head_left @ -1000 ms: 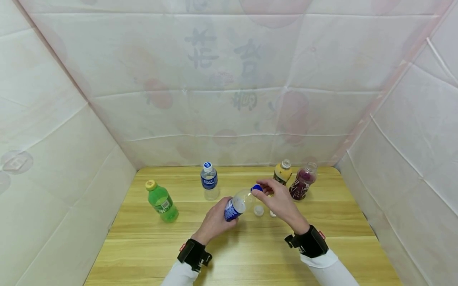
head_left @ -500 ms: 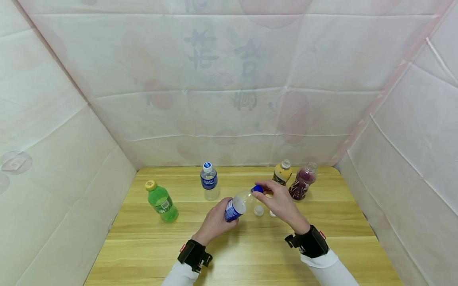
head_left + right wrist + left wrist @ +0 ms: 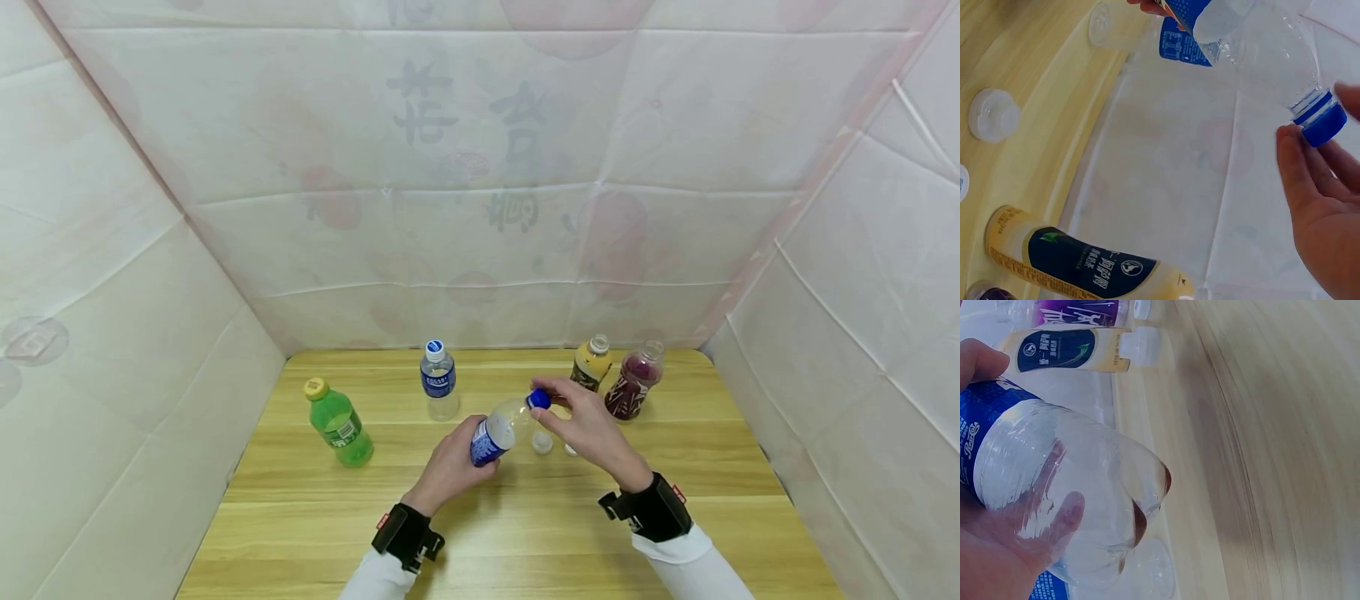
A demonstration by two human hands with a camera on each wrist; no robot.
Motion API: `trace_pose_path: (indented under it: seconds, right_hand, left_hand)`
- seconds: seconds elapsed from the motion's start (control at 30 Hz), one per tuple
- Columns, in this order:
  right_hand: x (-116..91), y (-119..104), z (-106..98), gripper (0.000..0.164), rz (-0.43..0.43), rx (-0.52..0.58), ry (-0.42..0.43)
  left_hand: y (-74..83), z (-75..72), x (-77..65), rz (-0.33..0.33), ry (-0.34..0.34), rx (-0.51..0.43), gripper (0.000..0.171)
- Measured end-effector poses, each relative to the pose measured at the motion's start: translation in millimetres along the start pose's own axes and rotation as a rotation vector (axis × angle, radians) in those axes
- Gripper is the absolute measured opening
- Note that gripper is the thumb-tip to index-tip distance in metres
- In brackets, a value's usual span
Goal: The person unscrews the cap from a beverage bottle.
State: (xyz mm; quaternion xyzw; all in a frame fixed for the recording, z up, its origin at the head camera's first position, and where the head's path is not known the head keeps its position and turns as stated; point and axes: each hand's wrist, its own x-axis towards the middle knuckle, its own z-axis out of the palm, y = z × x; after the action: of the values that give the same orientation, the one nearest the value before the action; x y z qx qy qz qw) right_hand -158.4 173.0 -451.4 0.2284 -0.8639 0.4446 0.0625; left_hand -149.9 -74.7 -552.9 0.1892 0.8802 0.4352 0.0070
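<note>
Blue cap is topping the bottle, tilting toward 2 o'clock over the table, right hand pinching the cap, left hand gripping lower down; slackening there could be letting the bottle spin along.

Wood-grained table, light yellow-brown, carried four bottles and two loose caps. Green bottle with yellow lid stood upright at left. Clear bottle with blue label and white lid stood on far side, left of centre. Yellow bottle stood far, right of centre; purple bottle stood just right of it. Translucent cap lay nearer, right of centre; white cap lay just right, partly hidden in head view
</note>
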Motion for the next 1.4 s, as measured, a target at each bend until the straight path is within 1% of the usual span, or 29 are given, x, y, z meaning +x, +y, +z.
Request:
trace_pose_path:
  seconds: [0.1, 0.17, 0.23, 0.33, 0.4, 0.47, 0.6, 0.8, 0.93, 1.07, 1.23, 1.4]
  right_hand:
    - [0.5, 0.7, 0.6, 0.057, 0.059, 0.012, -0.01]
    - [1.0, -0.4, 1.2, 0.06, 0.111, -0.01, 0.004]
    - [1.6, -1.6, 1.7, 0.058, 0.148, -0.045, 0.031]
    - [2.0, -4.5, 1.4, 0.047, 0.175, -0.101, 0.057]
    - [2.0, -5.6, 0.6, 0.041, 0.172, -0.117, 0.054]
    - [2.2, -5.5, 0.0, 0.038, 0.163, -0.108, 0.038]
    - [2.4, -3.5, -1.1, 0.039, 0.132, -0.073, 0.015]
    - [2.0, -3.0, -2.6, 0.038, 0.061, -0.069, 0.009]
    - [1.7, -3.7, -3.9, 0.037, 0.039, -0.05, 0.008]
    - [0.9, -3.4, -5.9, 0.037, 0.026, -0.041, 0.027]
    - [-1.8, 1.5, -9.1, 0.039, 0.036, -0.022, 0.052]
    - [-7.1, 11.1, -11.9, 0.037, 0.094, -0.027, 0.079]
  left_hand:
    - [-0.6, 1.1, -0.2, -0.003, -0.01, -0.005, 0.067]
    - [-0.9, 1.7, -0.3, -0.002, -0.014, -0.003, 0.068]
    - [-1.4, 2.1, -0.2, 0.001, -0.016, -0.001, 0.068]
    - [-1.5, 1.8, -0.2, 0.004, -0.011, -0.004, 0.068]
    - [-1.7, 1.5, -0.3, 0.005, -0.01, -0.003, 0.068]
    - [-2.1, 1.1, -0.7, 0.005, -0.009, 0.002, 0.068]
    - [-3.2, 1.2, -0.9, 0.006, -0.012, 0.011, 0.068]
    - [-2.3, 1.2, -0.4, 0.002, -0.012, 0.007, 0.068]
    - [-1.5, 1.0, -0.4, -0.006, -0.011, 0.004, 0.068]
    - [-1.8, 0.7, -1.1, -0.013, -0.007, 0.008, 0.067]
    - [-1.7, 0.0, -1.8, -0.012, 0.007, 0.017, 0.066]
    - [-1.1, -0.4, -1.6, -0.008, 0.012, 0.012, 0.066]
